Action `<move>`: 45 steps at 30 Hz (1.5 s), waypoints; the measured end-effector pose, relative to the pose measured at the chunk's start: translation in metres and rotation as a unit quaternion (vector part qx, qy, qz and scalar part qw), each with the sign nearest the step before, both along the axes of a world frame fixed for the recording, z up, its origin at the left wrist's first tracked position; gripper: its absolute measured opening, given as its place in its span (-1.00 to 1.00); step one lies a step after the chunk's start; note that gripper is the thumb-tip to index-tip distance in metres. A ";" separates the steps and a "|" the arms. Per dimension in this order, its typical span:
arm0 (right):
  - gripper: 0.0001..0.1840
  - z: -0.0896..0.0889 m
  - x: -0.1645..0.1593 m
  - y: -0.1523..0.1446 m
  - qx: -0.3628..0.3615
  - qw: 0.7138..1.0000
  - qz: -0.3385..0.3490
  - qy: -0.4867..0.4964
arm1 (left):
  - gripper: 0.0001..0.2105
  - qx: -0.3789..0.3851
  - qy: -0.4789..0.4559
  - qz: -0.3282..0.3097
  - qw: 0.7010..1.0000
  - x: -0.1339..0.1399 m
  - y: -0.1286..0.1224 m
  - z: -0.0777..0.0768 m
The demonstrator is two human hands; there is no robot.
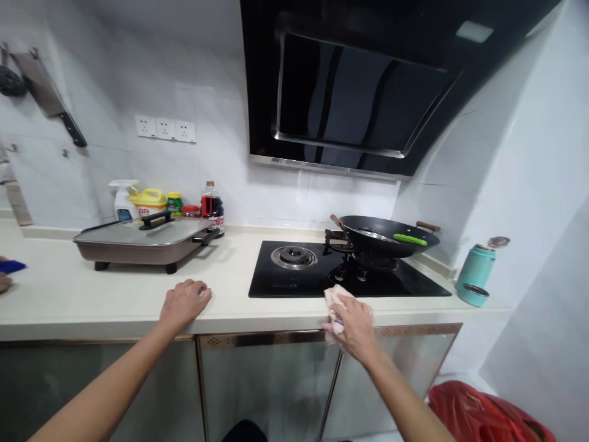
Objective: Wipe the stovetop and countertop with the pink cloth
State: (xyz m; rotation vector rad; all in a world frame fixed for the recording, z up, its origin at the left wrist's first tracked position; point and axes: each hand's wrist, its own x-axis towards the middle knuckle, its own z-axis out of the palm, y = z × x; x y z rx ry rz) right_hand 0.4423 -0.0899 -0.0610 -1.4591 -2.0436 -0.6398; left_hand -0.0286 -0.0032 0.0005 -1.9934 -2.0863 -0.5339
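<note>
My right hand [353,325] is closed around a pale pinkish cloth [338,294] at the front edge of the counter. The cloth reaches the near edge of the black glass gas hob [304,283]. My left hand [184,302] rests on the cream countertop [230,294] left of the hob, its fingers loosely curled, with nothing visible in them. On the hob's right burner sits a black wok [377,242] with wooden handles and a bright green-handled utensil [410,239] in it. The left burner [294,256] is uncovered.
A lidded electric pan [133,250] stands left, before cleaning bottles [124,199] and a dark sauce bottle [212,209]. A teal flask [477,267] stands right. The range hood [340,92] hangs above. Another person's hand [4,282] with something blue shows far left. A red bag [483,411] lies below right.
</note>
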 end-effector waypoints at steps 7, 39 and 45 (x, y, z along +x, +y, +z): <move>-0.76 0.004 -0.036 0.012 0.071 0.996 0.013 0.055 | -0.57 0.000 0.005 -0.007 1.000 -0.008 0.005 -0.002; -0.50 0.034 0.143 0.083 -0.109 0.943 -0.308 0.066 | -0.60 0.008 -0.023 0.005 1.000 -0.007 0.002 -0.006; -0.66 0.028 0.082 0.061 -0.082 0.977 -0.196 0.009 | -0.63 0.002 -0.034 0.006 0.999 -0.005 0.000 -0.006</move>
